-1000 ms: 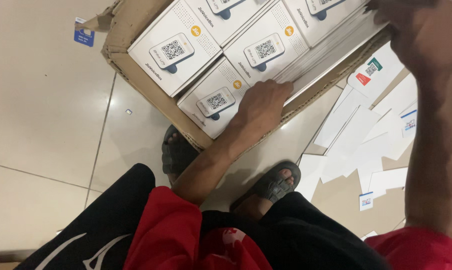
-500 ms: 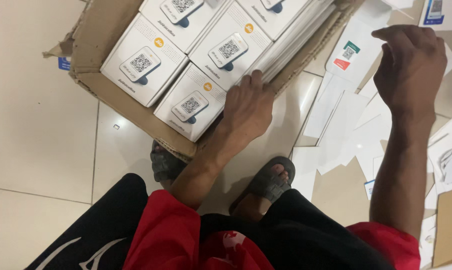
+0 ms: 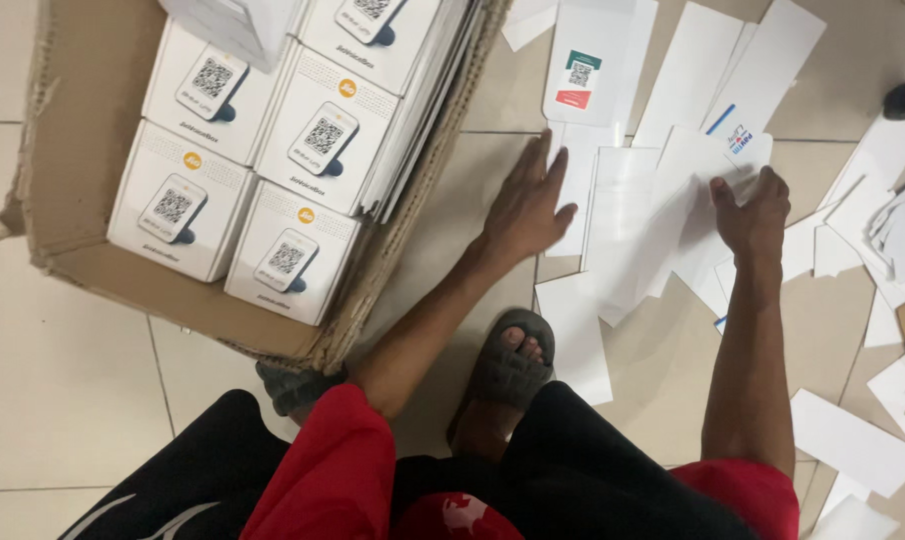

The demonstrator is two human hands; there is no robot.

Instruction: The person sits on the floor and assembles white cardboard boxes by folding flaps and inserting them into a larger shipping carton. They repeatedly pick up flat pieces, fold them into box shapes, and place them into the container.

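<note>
- The left hand [image 3: 529, 205] lies flat with fingers spread, palm down, holding nothing; its fingertips rest on the edge of a white paper sheet [image 3: 621, 210] on the tiled floor [image 3: 63, 380], just beside the cardboard box [image 3: 83, 130].
- The right hand [image 3: 755, 212] is stretched out over the scattered white sheets, fingers loosely open and touching a white card with a blue and red mark [image 3: 741, 148]; whether it pinches the card or merely presses on it cannot be told.
- The white sheets and cards lie strewn on the floor to the right of the box, overlapping each other; one card with a green and red label [image 3: 580, 80] sits beyond the left hand.
- The cardboard box stands open on the floor at the left; it holds white product boxes [image 3: 293, 250] packed side by side, each printed with a small device picture; a stack of thin white sheets stands on edge against the box's right wall.
- A foot in a dark sandal [image 3: 508, 365] rests on the floor between the arms, near the box's corner.
</note>
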